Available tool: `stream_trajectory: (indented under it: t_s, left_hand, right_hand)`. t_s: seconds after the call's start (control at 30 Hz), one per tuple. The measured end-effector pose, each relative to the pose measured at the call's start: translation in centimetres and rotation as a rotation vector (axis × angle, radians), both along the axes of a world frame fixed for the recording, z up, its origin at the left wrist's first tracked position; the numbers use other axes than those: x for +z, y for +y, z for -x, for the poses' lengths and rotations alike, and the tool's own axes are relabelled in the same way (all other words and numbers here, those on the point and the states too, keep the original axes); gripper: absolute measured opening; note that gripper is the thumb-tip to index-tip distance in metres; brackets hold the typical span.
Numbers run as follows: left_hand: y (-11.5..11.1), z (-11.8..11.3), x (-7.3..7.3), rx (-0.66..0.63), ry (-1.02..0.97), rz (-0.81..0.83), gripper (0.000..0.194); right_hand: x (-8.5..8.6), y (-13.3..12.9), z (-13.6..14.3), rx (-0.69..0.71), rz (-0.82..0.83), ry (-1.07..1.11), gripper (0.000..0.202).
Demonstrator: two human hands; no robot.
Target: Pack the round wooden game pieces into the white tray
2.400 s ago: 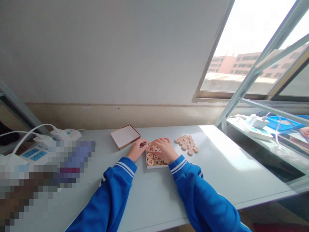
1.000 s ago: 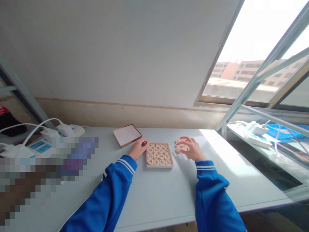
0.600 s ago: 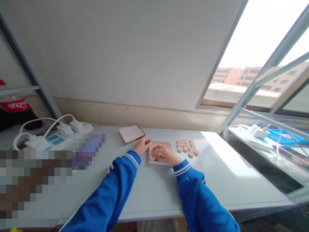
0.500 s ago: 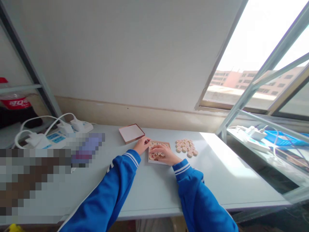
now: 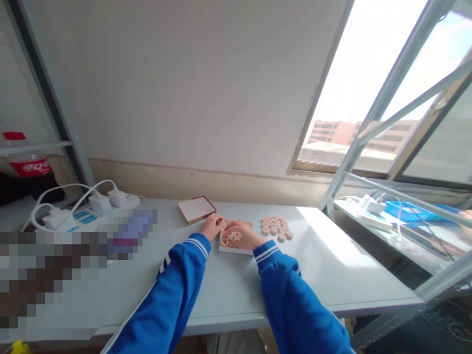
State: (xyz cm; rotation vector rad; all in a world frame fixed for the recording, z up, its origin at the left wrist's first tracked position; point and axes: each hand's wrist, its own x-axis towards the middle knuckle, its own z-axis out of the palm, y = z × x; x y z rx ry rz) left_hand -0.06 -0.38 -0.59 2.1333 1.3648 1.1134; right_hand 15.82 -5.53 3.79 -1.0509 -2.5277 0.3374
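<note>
The wall [image 5: 184, 88] is grey, with a beige band [image 5: 206, 187] along its bottom. Before it stands a pale table [image 5: 228, 290]. At right, the window [image 5: 357, 83] shows pinkish buildings [image 5: 337, 133]; bright sunlight [image 5: 342, 246] lies on the table. Metal posts [image 5: 386, 96] lean at both sides.

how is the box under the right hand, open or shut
Open: round pieces show inside the box beneath the right hand, with no lid over them.
</note>
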Motion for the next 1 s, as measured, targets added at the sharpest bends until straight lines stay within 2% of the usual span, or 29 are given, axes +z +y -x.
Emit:
stream_trajectory:
  t_s: [0.1,0.2,0.37,0.43,0.5,0.57,0.63,0.73,0.8,0.87,1.0]
  left_hand:
    - [0.0,0.1,-0.1,0.004,0.082,-0.061,0.015]
    - [-0.1,0.2,-0.1,0.067,0.132,-0.183,0.016]
    - [-0.2,0.2,0.1,0.126,0.139,-0.306,0.029]
    - [-0.2,0.2,0.2,0.134,0.139,-0.324,0.033]
    - [-0.2,0.3,0.3,0.144,0.150,-0.323,0.035]
    - [-0.2,0.4,0.4,0.156,0.170,-0.314,0.034]
    - [-0.4,0.4,0.5,0.171,0.199,-0.305,0.032]
    - [-0.5,0.5,0.8,0.197,0.233,-0.299,0.030]
    - [-0.6,0.5,1.0,0.204,0.231,-0.286,0.030]
    - [-0.6,0.5,1.2,0.195,0.217,-0.251,0.030]
    - [-0.7,0.5,1.6,0.166,0.208,-0.190,0.032]
  right_hand:
    - [0.7,-0.7,-0.9,-0.123,-0.080,0.045,0.028]
    - [1.2,-1.7,-3.8,-0.244,-0.156,0.069,0.024]
    - [0.6,-2.5,-9.5,-0.505,-0.157,-0.141,0.023]
    - [0.4,-2.5,-10.7,-0.637,-0.156,-0.223,0.026]
    - [0.4,-2.5,-11.0,-0.691,-0.170,-0.232,0.031]
    - [0.6,-2.6,-10.3,-0.638,-0.186,-0.174,0.035]
    - [0.8,-2.6,-8.9,-0.511,-0.194,-0.093,0.032]
    - [0.7,-1.9,-5.7,-0.315,-0.175,-0.012,0.025]
    - [0.3,-0.9,-3.4,-0.255,-0.130,-0.046,0.026]
    - [-0.4,0.3,-1.6,-0.317,-0.077,-0.144,0.031]
    - [-1.4,1.9,0.2,-0.465,-0.063,-0.165,0.033]
